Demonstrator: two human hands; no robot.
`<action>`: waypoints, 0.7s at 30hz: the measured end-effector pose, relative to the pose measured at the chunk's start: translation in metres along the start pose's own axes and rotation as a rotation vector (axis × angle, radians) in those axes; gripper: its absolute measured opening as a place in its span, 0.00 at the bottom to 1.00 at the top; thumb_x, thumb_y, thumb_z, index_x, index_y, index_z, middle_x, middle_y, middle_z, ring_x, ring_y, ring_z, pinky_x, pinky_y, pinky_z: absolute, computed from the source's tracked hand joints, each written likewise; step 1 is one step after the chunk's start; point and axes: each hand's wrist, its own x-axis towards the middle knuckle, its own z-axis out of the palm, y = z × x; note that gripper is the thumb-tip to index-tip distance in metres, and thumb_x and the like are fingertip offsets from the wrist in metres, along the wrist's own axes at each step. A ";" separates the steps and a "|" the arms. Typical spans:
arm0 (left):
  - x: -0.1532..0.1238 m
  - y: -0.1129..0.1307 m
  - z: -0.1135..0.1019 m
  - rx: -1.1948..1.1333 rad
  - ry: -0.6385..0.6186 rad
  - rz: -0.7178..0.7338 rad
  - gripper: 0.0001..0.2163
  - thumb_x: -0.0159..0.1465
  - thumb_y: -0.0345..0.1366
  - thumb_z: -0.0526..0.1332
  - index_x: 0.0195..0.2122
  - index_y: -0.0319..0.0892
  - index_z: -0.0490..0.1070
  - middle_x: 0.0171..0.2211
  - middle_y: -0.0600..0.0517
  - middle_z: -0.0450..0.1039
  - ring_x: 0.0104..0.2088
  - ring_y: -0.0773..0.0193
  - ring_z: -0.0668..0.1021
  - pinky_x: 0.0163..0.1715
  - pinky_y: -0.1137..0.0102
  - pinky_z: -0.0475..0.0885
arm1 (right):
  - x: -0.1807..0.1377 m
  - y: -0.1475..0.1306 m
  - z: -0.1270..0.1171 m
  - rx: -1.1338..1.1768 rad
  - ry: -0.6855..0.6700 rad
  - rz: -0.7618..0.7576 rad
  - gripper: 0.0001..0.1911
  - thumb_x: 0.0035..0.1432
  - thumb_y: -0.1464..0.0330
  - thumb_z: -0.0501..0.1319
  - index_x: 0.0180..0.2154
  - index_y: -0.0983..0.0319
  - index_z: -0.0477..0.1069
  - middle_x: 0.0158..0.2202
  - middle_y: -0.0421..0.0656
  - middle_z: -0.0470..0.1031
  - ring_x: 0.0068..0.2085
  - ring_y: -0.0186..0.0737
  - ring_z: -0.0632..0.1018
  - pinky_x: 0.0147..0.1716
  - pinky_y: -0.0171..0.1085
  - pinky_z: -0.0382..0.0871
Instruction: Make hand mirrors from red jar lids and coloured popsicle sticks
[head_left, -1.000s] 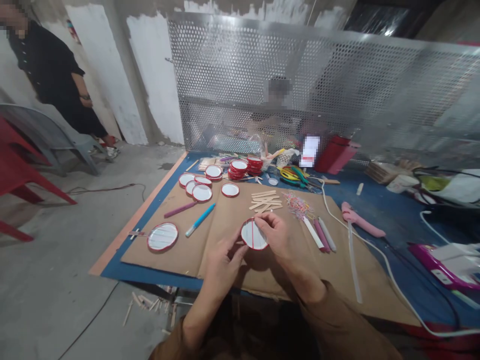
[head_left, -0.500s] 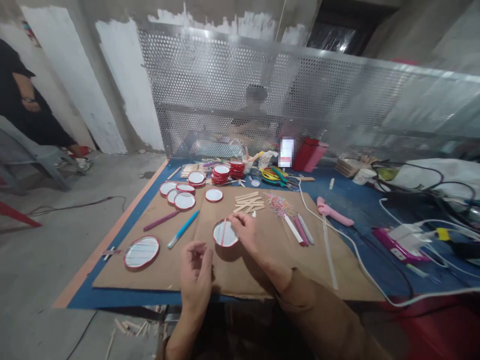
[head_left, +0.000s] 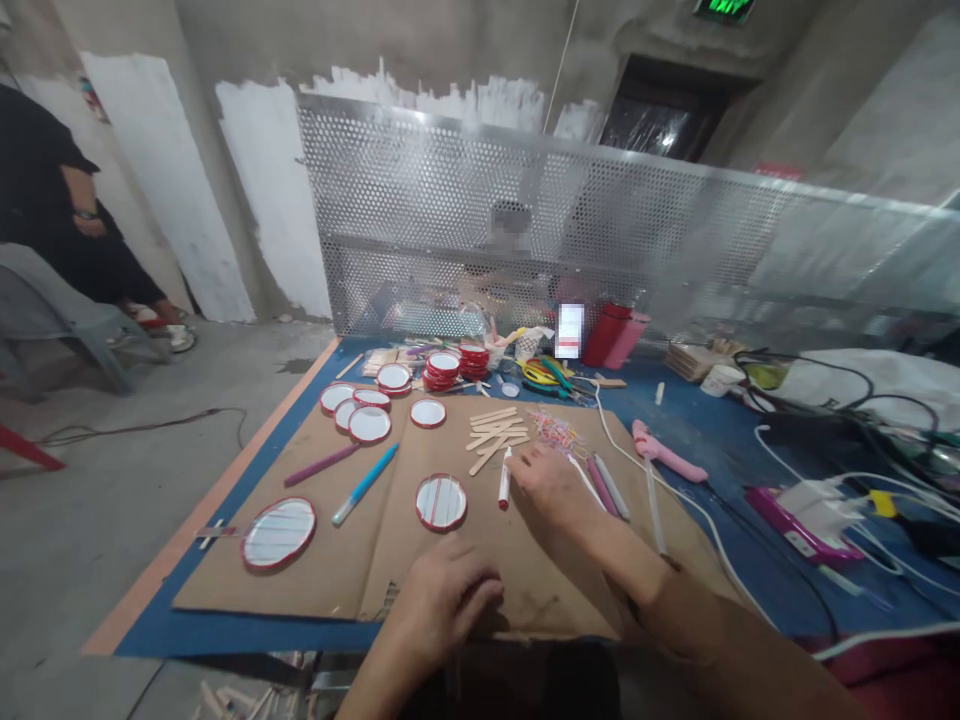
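A round red-rimmed lid (head_left: 441, 502) with a red line across its white face lies flat on the brown cardboard sheet (head_left: 337, 560), and neither hand holds it. My right hand (head_left: 553, 482) lies palm down just right of it, fingers stretched out. Its fingertips are beside a white marker with a red tip (head_left: 505, 478). My left hand (head_left: 448, 600) rests palm down near the cardboard's front edge, fingers loosely spread, with nothing in it.
A bigger lid (head_left: 278, 533), a blue pen (head_left: 365, 484) and a purple pen (head_left: 321, 465) lie to the left. Several lids (head_left: 370, 424), wooden sticks (head_left: 495, 428), rubber bands (head_left: 556, 432), a pink glue gun (head_left: 664, 455) and cables (head_left: 825, 480) crowd the back and right. A person (head_left: 45, 200) stands far left.
My right hand let go of the lid, which now lies on the cardboard, and moved right beside the marker. My left hand dropped to the cardboard's front edge.
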 end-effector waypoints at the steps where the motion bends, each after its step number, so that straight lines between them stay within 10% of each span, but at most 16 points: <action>1: -0.001 0.000 0.001 -0.002 0.004 -0.006 0.07 0.67 0.33 0.56 0.33 0.42 0.73 0.33 0.50 0.76 0.37 0.62 0.75 0.37 0.71 0.66 | 0.003 -0.003 0.001 -0.023 0.005 -0.044 0.09 0.59 0.78 0.59 0.37 0.62 0.76 0.36 0.49 0.78 0.40 0.48 0.75 0.37 0.40 0.63; 21: 0.001 0.004 -0.009 -0.072 -0.123 0.125 0.09 0.63 0.42 0.64 0.38 0.43 0.78 0.34 0.50 0.79 0.39 0.62 0.78 0.41 0.69 0.65 | 0.046 0.018 0.026 -0.014 0.133 -0.327 0.11 0.60 0.77 0.58 0.42 0.61 0.73 0.34 0.46 0.75 0.38 0.42 0.74 0.35 0.36 0.61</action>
